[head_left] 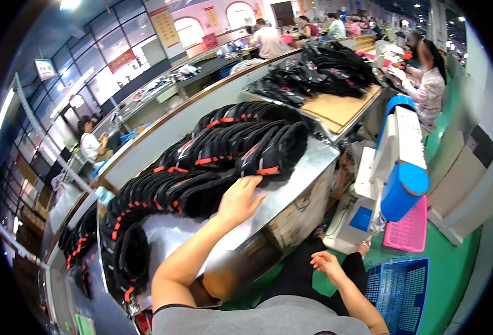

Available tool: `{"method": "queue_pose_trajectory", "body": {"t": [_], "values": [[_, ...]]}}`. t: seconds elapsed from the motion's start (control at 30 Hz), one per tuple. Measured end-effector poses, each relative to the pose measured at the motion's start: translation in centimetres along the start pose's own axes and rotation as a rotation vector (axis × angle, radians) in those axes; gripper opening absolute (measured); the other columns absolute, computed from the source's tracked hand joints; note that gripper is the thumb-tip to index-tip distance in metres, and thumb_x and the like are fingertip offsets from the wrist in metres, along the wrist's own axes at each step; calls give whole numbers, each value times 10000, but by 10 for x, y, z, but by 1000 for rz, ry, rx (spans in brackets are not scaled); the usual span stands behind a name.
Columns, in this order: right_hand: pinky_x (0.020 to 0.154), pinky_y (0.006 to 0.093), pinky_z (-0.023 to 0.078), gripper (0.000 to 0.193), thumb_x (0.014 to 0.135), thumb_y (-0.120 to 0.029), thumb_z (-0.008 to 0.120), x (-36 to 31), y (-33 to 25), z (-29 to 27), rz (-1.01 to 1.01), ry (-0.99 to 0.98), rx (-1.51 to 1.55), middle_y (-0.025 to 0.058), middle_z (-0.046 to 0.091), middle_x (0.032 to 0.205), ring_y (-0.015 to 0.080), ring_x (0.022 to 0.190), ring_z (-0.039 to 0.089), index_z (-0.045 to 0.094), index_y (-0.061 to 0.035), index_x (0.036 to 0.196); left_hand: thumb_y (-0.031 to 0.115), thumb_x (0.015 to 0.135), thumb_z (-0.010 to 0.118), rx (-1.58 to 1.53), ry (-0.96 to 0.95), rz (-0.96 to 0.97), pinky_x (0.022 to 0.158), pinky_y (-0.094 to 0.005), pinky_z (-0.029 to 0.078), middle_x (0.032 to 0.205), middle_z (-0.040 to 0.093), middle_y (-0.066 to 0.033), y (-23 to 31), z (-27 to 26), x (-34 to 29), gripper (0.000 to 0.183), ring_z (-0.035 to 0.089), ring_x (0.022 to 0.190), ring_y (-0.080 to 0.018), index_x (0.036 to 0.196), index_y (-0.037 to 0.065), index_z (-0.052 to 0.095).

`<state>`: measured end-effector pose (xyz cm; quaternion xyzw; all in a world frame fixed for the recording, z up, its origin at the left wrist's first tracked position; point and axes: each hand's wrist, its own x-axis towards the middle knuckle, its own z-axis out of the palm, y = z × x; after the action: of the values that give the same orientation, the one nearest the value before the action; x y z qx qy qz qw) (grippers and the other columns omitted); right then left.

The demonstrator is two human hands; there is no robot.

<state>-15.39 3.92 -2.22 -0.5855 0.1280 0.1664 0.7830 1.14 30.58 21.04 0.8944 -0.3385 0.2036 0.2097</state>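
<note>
My left hand (239, 202) reaches over the metal-topped table (213, 237) with its fingers stretched out and apart. Its fingertips are at the lower edge of a black padded piece with an orange band (273, 159), at the end of a nested row; whether they touch it I cannot tell. Long curved rows of similar black pieces (146, 192), probably shoe uppers, cover the table to the left and behind. Low at my right side, my right hand (328, 264) hangs with loosely bent fingers, some gap between them and nothing visible in them.
To my right stands a white-and-blue machine (400, 162). A pink basket (407, 226) and a blue crate (403, 290) are on the green floor. Beyond the table, black pieces (336, 70) lie heaped near cardboard (336, 106). A co-worker (428, 84) sits at the far right.
</note>
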Motion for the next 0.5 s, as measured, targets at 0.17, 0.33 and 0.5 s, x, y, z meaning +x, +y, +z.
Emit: {"method": "queue_pose_trajectory", "body": {"t": [0.17,0.33,0.5], "values": [[630,208,430,148,923,-112,529,-19,7,-34,-14,121,95,40,635,851,84,703,550,587,-17,1021,320,745,692,388,180,-98,813,-394,393,965,564,-155,-23,89,118,564,499,938,-302,1146,-19,488],[652,220,430,146,922,-111,527,-35,10,-50,13,250,107,39,637,861,94,720,553,594,-20,1015,152,737,609,793,-105,-17,837,-365,327,856,639,-8,-46,117,181,157,539,883,-182,871,82,652],[637,212,427,147,922,-112,527,-32,15,-45,19,235,112,36,635,858,86,723,548,594,-21,1017,79,734,632,75,395,53,798,-359,324,794,615,-31,-31,90,154,164,553,791,-218,892,117,608]]}}
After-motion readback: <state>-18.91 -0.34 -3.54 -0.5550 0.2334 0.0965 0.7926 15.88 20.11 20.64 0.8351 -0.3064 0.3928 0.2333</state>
